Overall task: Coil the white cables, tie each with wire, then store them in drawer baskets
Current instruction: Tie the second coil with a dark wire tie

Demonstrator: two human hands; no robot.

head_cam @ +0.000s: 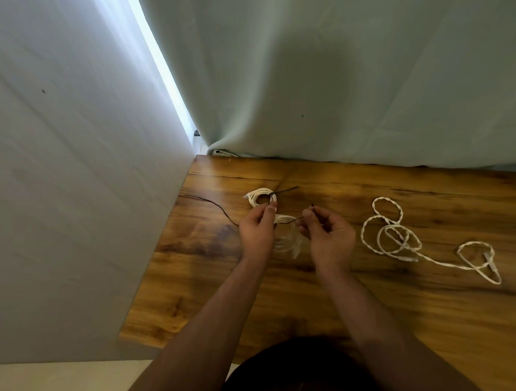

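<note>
A coiled white cable (286, 238) hangs between my hands above the wooden table (373, 293). My left hand (257, 231) pinches the coil's top. Fingers of my right hand (326, 233) grip a thin dark wire (295, 220) that crosses the coil. A second white coil (259, 196) lies on the table just beyond my hands, with a dark wire around it. To the right, a loose white cable (397, 233) sprawls in uneven loops.
A long dark wire (212, 203) trails across the table's left side toward the edge. Pale green curtain (335, 88) hangs along the far edge and a grey wall (72, 174) runs along the left. No drawer or basket is in view.
</note>
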